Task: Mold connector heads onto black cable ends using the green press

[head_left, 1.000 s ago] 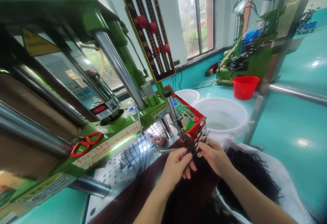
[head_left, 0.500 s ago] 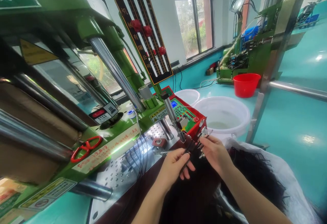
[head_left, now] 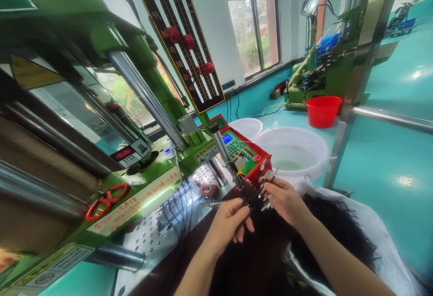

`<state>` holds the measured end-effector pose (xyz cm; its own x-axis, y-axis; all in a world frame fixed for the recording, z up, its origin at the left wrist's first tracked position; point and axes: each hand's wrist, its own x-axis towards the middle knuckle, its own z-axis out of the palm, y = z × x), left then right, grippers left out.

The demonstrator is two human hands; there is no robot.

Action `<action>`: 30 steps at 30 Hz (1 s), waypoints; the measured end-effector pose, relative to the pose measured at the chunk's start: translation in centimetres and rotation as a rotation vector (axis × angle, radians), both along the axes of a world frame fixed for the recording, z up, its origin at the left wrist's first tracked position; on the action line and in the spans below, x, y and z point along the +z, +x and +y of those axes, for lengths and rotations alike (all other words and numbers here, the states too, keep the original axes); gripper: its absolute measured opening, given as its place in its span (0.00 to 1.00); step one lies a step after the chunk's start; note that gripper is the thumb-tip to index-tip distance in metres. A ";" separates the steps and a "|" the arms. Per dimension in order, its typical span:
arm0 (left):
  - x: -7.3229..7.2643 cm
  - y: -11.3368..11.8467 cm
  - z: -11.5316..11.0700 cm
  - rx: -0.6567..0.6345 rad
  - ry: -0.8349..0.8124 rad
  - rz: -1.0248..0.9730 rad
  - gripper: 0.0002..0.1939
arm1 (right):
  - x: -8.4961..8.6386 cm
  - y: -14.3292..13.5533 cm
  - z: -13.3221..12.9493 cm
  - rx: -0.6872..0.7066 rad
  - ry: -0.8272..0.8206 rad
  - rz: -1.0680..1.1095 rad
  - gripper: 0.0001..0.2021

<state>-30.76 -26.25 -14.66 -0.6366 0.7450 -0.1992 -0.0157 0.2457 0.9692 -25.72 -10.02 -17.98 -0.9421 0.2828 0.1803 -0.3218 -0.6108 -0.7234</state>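
Observation:
My left hand (head_left: 232,219) is closed around a bunch of thin black cables (head_left: 249,197), thumb on top. Just to its right, my right hand (head_left: 284,199) pinches the silvery metal-tipped cable ends (head_left: 267,179) of the same bunch. Several tips fan out between and above the fingers; their exact shape is too small to tell. Beside my right forearm a white sack (head_left: 363,219) holds a tangled heap of black strands (head_left: 338,228). More dark cables (head_left: 184,217) hang over the perforated metal plate at the left.
A green press (head_left: 149,161) with steel columns fills the left side. Red-handled scissors (head_left: 107,200) lie on its ledge. Beyond my hands stands a red control box (head_left: 267,163). White tubs (head_left: 326,149), a red bucket (head_left: 324,112) and a metal frame post (head_left: 358,79) are farther right.
The view has shifted slightly, so the press sits farther left. More metal tips stick up above my right fingers. Both hands keep their grip on the cables.

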 end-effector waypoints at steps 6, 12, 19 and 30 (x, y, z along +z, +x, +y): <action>-0.2 0.1 0.2 0.012 -0.011 0.033 0.15 | 0.3 0.0 0.0 0.001 -0.003 -0.089 0.04; 0.0 0.1 -0.1 -0.006 -0.029 0.042 0.16 | 0.5 -0.6 -0.1 -0.137 -0.167 -0.169 0.05; 0.1 0.0 -0.1 -0.031 -0.038 0.037 0.12 | 0.4 -1.5 0.0 -0.184 -0.202 -0.184 0.07; -0.2 -0.2 0.1 0.000 -0.029 0.074 0.11 | -2.8 1.0 -0.2 0.054 0.235 -0.180 0.09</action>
